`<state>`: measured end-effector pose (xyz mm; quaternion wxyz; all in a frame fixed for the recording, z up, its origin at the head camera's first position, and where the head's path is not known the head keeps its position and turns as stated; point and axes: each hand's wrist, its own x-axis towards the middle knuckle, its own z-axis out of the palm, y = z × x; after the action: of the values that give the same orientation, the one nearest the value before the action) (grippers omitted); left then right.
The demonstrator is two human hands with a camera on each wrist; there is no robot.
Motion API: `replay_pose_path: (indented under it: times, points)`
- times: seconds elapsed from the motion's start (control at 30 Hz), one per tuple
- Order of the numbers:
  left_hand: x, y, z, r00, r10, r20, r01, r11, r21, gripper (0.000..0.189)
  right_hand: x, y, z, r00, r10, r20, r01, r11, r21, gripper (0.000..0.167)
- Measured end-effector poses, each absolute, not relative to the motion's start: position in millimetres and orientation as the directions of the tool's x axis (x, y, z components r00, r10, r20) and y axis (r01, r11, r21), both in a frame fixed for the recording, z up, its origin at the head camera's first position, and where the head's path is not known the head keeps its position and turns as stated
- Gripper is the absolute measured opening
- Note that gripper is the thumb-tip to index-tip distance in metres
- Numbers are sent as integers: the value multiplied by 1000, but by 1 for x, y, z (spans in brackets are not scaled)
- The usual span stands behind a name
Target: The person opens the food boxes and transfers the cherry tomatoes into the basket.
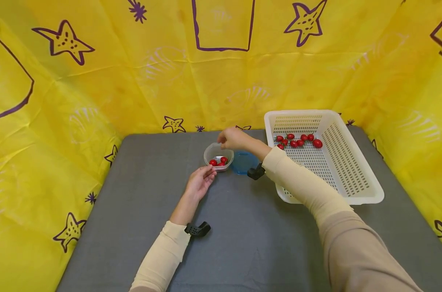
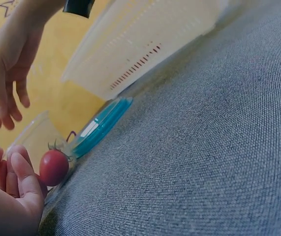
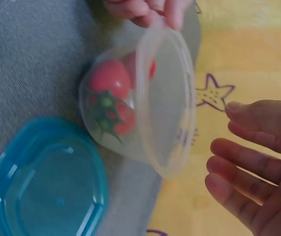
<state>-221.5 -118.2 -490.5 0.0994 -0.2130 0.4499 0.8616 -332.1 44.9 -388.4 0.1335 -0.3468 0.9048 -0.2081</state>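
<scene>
A small clear plastic container (image 1: 208, 155) stands on the table with a few cherry tomatoes (image 3: 109, 78) inside, one showing its green stem. My left hand (image 1: 199, 183) is at its near side, fingertips holding the rim. Above the far side of the container hovers my right hand (image 1: 236, 139). In the right wrist view the fingers (image 3: 248, 160) of that hand are loosely bent, apart from the rim, with nothing between them. A blue lid (image 1: 244, 163) lies just right of the container, partly beneath the right forearm.
At the right a white perforated basket (image 1: 352, 162) holds several more cherry tomatoes (image 1: 300, 142) toward its far left. The right forearm crosses the basket's left part. Yellow patterned cloth (image 1: 162, 93) encloses the grey table (image 1: 140, 194) at the back and sides.
</scene>
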Motion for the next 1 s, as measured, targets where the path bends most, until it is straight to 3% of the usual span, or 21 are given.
replay_pose_path:
  times: [0.4, 0.63, 1.0]
  points:
    - [-219, -117, -492, -905, -3, -426, -342, -590, 731, 22, -322, 18, -414, -667, -712, -220, -583, 683, -441, 26]
    - [-220, -117, -492, -910, 1, -414, -334, -593, 733, 24, -320, 8, -422, -669, -699, -252, -574, 702, -423, 26]
    - [-219, -121, -492, -911, 11, -413, -337, -600, 726, 26, -321, 8, -437, -653, -735, -185, -643, 666, -378, 17]
